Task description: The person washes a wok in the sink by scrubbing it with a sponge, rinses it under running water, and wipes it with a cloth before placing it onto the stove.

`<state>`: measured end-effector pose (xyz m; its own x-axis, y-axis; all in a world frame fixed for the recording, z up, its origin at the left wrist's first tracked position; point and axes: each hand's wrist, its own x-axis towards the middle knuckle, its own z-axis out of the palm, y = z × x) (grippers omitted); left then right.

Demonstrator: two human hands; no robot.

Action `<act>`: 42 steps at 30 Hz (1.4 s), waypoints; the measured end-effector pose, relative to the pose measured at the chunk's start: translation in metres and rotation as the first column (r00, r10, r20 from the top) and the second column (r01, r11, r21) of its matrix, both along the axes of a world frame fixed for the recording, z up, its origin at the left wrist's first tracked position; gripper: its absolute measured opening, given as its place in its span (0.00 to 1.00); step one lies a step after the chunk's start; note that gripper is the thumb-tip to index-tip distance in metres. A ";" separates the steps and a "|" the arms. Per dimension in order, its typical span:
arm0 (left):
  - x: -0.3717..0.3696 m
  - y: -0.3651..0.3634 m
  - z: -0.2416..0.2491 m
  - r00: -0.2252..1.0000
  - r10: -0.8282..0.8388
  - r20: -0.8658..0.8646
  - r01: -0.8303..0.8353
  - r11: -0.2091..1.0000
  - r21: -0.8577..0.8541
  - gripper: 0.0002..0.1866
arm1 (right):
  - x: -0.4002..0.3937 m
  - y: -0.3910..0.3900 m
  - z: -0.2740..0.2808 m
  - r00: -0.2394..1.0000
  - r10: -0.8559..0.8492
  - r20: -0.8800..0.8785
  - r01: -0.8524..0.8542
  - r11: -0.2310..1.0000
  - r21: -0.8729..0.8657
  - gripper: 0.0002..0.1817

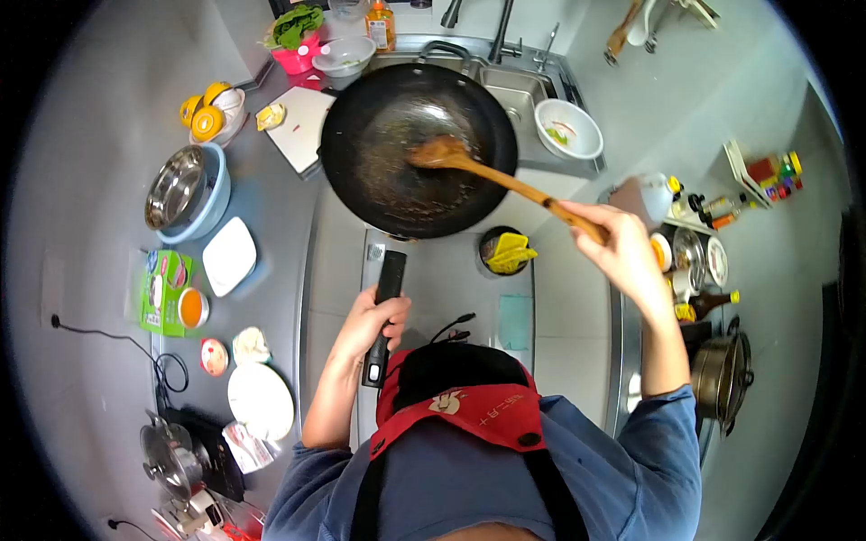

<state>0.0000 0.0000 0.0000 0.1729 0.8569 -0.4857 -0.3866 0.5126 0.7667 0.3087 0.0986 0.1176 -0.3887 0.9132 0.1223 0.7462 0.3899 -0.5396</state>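
A large black wok (361, 108) is held up over the floor, its far side reaching the sink. Wrapped round its black handle (391, 275) is my left hand (368, 323). My right hand (622, 245) grips the end of a wooden spatula (510, 183), whose broad head rests inside the wok. A shiny, brownish film with small bits coats the wok's inside; I cannot make out what it is. The left hand's grip is partly hidden behind the handle.
Behind the wok is a sink (520, 86) with a white bowl (568, 129) at its right. The left counter holds a cutting board (302, 131), a blue basin (216, 194) and a white plate (260, 401). Bottles and a pot (719, 374) line the right. A bin (494, 257) stands below.
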 end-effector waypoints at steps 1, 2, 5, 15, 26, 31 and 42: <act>-0.006 0.006 -0.001 0.998 0.061 -0.016 -0.060 0.997 0.041 0.09 | -0.011 0.005 -0.005 0.997 0.036 -0.071 -0.036 0.999 0.010 0.19; -0.014 0.008 -0.001 0.992 0.119 -0.038 -0.117 0.991 0.064 0.08 | -0.026 0.003 -0.004 0.994 0.040 -0.102 -0.051 0.993 -0.108 0.20; -0.025 0.138 -0.003 0.974 0.214 -0.078 -0.208 0.975 0.073 0.07 | -0.049 0.128 -0.018 0.963 0.085 -0.256 -0.140 0.969 -0.206 0.18; -0.078 0.307 -0.023 0.839 0.370 -0.400 -0.309 0.928 0.209 0.04 | -0.076 0.234 -0.073 0.828 -0.177 -0.532 -0.152 0.842 -0.517 0.18; -0.036 0.412 -0.055 0.569 0.403 -0.716 -0.384 0.901 0.202 0.08 | 0.014 0.371 -0.142 0.757 -0.483 -0.440 0.083 0.738 -0.669 0.17; -0.007 0.448 -0.061 0.403 0.377 -0.834 -0.393 0.894 0.214 0.09 | 0.035 0.422 -0.178 0.826 -0.429 -0.366 0.071 0.723 -0.687 0.17; 0.003 0.485 -0.093 0.165 0.226 -0.960 -0.336 0.928 0.161 0.10 | 0.033 0.479 -0.205 0.924 -0.313 -0.222 0.127 0.795 -0.593 0.19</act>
